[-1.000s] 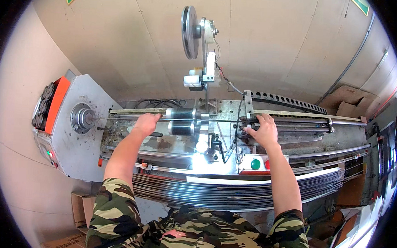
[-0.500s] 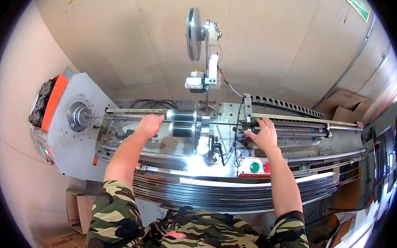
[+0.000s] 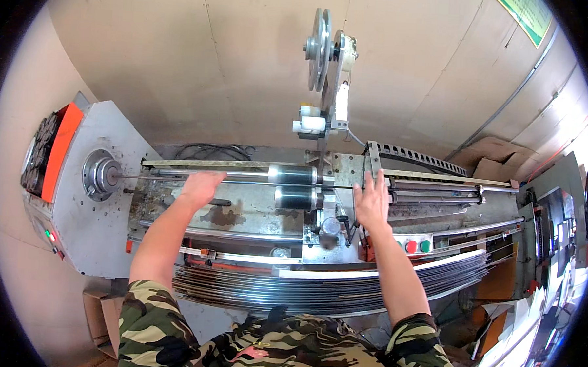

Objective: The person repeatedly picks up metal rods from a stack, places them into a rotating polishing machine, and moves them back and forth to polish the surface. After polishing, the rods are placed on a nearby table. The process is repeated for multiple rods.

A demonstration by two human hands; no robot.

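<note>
Head view looks down on a long grey metal winding machine [image 3: 253, 214] set against a beige wall. Along its rear edge runs a thin steel rod [image 3: 196, 177] from the round chuck [image 3: 99, 174] at the left end. Left hand [image 3: 200, 187] curls loosely over that rod, fingers together. Right hand [image 3: 372, 201] lies flat, fingers spread, on the dark carriage bracket [image 3: 372, 162] right of centre.

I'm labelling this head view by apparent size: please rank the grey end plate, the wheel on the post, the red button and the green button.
1. Grey end plate, by far the largest.
2. Wheel on the post, seen nearly edge-on.
3. Red button and green button: they look alike in size, so no ranking between them.
</note>
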